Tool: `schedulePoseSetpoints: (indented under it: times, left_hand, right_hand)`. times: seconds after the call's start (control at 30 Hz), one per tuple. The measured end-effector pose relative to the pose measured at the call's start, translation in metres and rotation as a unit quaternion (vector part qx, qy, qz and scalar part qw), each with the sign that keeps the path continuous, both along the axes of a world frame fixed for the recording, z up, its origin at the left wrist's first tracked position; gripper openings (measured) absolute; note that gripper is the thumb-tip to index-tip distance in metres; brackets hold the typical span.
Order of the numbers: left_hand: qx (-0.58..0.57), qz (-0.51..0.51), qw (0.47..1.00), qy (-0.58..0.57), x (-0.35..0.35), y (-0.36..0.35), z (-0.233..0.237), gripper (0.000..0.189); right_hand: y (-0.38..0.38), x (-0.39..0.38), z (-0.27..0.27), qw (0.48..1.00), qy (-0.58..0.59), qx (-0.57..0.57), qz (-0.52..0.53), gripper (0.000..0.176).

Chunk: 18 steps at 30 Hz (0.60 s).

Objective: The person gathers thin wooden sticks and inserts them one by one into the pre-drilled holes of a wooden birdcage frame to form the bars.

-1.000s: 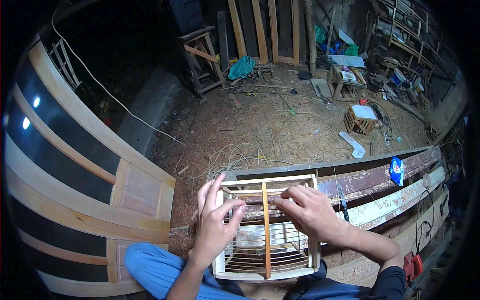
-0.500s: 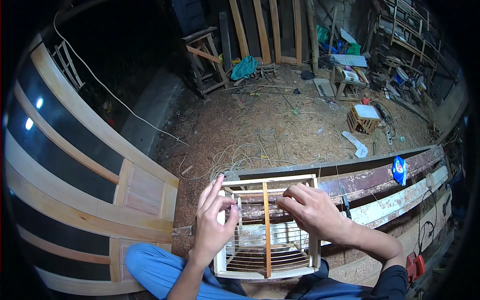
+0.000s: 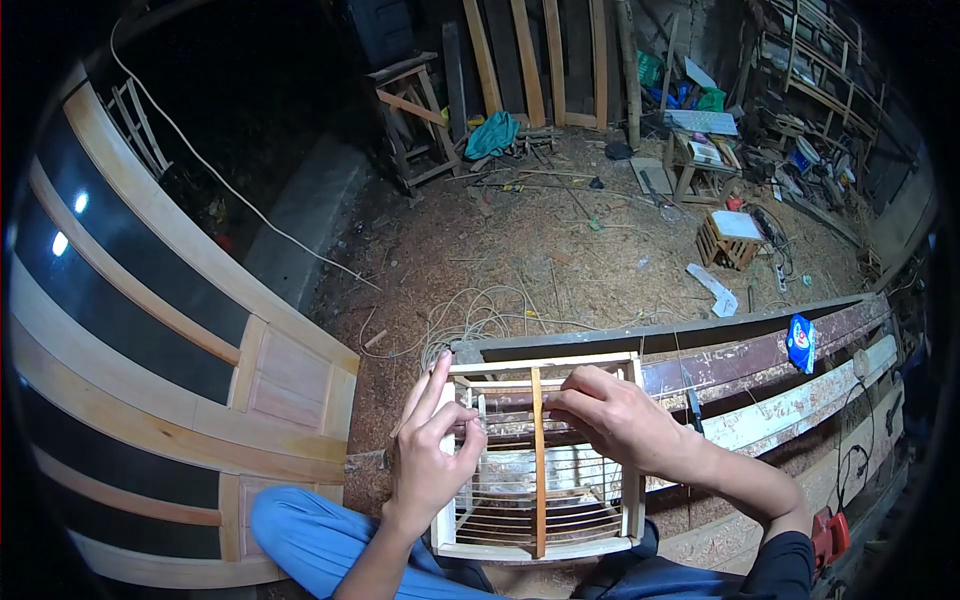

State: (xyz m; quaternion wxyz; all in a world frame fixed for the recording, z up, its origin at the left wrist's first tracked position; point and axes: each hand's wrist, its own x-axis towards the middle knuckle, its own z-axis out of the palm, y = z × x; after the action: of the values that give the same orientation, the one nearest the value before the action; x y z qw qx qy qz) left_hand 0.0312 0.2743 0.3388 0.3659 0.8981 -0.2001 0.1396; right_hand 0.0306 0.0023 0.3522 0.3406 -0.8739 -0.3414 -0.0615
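Note:
A small cage-like wooden frame (image 3: 590,550) with rows of thin rods rests over my lap, tilted toward me. One orange-brown slat (image 3: 540,460) runs down its middle. My left hand (image 3: 432,440) is at the frame's left side, thumb and a bent finger pinched at a thin rod (image 3: 510,414), index finger stretched up along the edge. Right of the slat, near the top, my right hand (image 3: 615,420) has its fingertips closed on the same thin rod, as far as I can tell; the fingers hide its end.
A bench of rough planks (image 3: 800,390) extends to the right, bearing a blue packet (image 3: 800,343) and a red power tool (image 3: 830,538). Large panelled wooden door (image 3: 285,385) stands at left. Beyond lie coiled cable (image 3: 480,315), a crate-like stool (image 3: 730,238) and shavings.
Both hands stay at the frame with nearly the same grip. The right fingers have shifted slightly left toward the middle slat, and the view has moved a little.

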Motion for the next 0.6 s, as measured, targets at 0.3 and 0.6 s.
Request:
schedulePoseSetpoints:
  times: [0.3, 0.6]
  left_hand:
    - [-0.01, 0.004, 1.0, -0.002, -0.003, -0.004, 0.001, 0.008]
    - [-0.02, 0.006, 1.0, 0.006, -0.002, -0.001, 0.001, 0.009]
  right_hand:
    - [-0.014, -0.002, 0.01, 0.993, -0.076, -0.084, -0.016, 0.02]
    - [-0.004, 0.007, -0.003, 0.997, -0.069, -0.038, -0.009, 0.021]
